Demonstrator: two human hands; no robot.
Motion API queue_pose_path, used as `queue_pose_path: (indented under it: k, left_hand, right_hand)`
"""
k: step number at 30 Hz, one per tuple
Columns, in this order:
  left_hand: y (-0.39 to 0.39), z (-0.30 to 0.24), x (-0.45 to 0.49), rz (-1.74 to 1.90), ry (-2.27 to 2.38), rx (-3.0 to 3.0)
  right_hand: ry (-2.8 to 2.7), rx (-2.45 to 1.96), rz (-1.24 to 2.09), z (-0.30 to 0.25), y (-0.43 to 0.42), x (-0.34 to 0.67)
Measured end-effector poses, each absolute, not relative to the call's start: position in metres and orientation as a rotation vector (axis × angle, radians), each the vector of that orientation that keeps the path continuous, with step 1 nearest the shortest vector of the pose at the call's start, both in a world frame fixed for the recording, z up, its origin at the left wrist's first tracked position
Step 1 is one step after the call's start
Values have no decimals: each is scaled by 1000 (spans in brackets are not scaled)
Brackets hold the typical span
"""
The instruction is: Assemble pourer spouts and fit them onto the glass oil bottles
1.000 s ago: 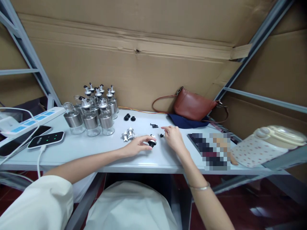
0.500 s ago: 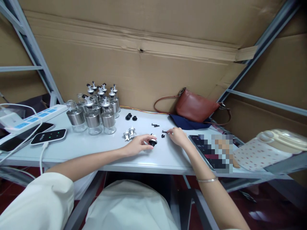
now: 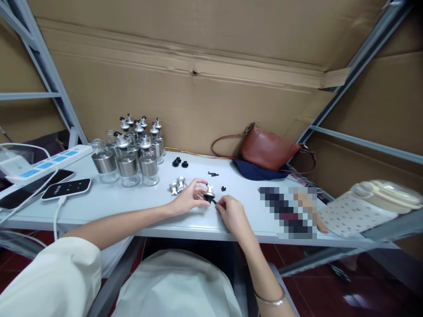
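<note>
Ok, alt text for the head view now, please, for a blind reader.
A person's left hand holds a silver-and-black bottle top while the right hand holds a small black piece beside its base, over a white table. Glass bottles stand to the left; a brown handbag sits at the back right.

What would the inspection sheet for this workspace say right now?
Surface: glossy off-white tabletop; no spills seen.
Job's things: silver-and-black pourer top, spout up; silver metallic spouts, round black stoppers, thin black strips; clear glass steel-banded bottles, standing.
Clutter: brown leather-look handbag; white spotted cream-lidded container.
Hands: left hand holds the pourer top; right hand pinches a slim black piece beside its base, contact unclear.
Cables: white cable into black-and-white rectangular device; thin red-and-yellow wire along the back.
Surroundings: brown cardboard panels, grey metal frame.
</note>
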State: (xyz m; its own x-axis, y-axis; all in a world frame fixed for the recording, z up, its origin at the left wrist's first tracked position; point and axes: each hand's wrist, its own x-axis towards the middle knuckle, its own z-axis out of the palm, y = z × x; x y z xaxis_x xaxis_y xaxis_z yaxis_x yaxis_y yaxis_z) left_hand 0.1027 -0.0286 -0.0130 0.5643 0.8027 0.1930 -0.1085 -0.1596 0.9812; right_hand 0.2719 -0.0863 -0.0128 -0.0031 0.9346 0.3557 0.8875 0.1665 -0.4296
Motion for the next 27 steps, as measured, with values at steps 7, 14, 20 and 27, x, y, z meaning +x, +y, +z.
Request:
queue_pose_path:
  k: [7, 14, 20, 27]
  left_hand:
    - [-28, -13, 102, 882, 617, 1526]
    - [-28, -12, 101, 861, 589, 1568]
    - [-28, -14, 100, 822, 537, 1628]
    - [-31, -11, 100, 778, 479, 1633]
  right_hand:
    - [-1744, -1645, 218, -22, -78, 256]
    - [-1448, -1525, 305, -26, -82, 258]
    - [-1211, -1449, 438, -19, -88, 259]
    - [-1097, -1218, 420, -17, -95, 252]
